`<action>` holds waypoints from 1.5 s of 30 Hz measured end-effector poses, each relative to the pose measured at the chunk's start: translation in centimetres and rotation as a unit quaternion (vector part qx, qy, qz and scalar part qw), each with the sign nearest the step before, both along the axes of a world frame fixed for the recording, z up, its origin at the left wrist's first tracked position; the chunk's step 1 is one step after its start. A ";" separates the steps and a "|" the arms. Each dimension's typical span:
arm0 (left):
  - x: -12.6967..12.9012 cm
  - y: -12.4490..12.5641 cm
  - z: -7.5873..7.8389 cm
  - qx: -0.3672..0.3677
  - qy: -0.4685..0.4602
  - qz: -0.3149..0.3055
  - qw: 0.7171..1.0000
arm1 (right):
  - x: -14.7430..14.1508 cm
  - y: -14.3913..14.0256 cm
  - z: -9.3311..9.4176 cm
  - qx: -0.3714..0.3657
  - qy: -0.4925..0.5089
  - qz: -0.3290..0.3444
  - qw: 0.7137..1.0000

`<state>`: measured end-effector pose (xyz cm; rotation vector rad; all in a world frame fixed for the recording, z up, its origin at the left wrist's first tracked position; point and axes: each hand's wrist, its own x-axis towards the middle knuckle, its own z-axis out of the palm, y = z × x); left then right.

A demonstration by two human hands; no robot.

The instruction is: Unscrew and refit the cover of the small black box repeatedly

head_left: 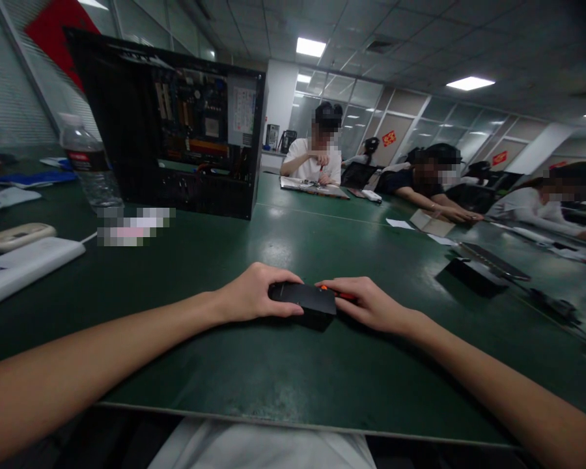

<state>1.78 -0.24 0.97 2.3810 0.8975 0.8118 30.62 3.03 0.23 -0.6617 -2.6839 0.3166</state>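
Note:
A small black box-shaped device (312,301) rests on the green tabletop in front of me. My left hand (261,292) is closed around its left end, thumb along the near side and fingers over the far side. At the box's right end, my right hand (364,301) is closed on a tool with an orange-and-black handle (346,296). The fingers cover most of this tool, so its exact kind and tip cannot be made out. Whether it touches the box is unclear.
An opened black computer case (185,189) stands at the back left beside a plastic bottle (90,163). Left of me lie a white power strip (34,267) and a beige mouse (19,236). Another black box (471,277) sits on the right. Several people work farther back.

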 end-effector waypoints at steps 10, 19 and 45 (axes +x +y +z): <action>-0.5 0.9 1.2 -0.067 -0.141 0.104 0.982 | 1.7 1.2 1.2 0.060 -0.039 -0.079 0.994; -1.5 2.9 0.1 -0.205 -0.176 0.143 0.952 | -0.1 0.3 0.3 0.102 -0.122 -0.175 0.972; 0.4 0.8 0.5 -0.286 -0.248 0.138 0.915 | 17.3 -4.9 5.0 0.149 0.020 -0.436 0.888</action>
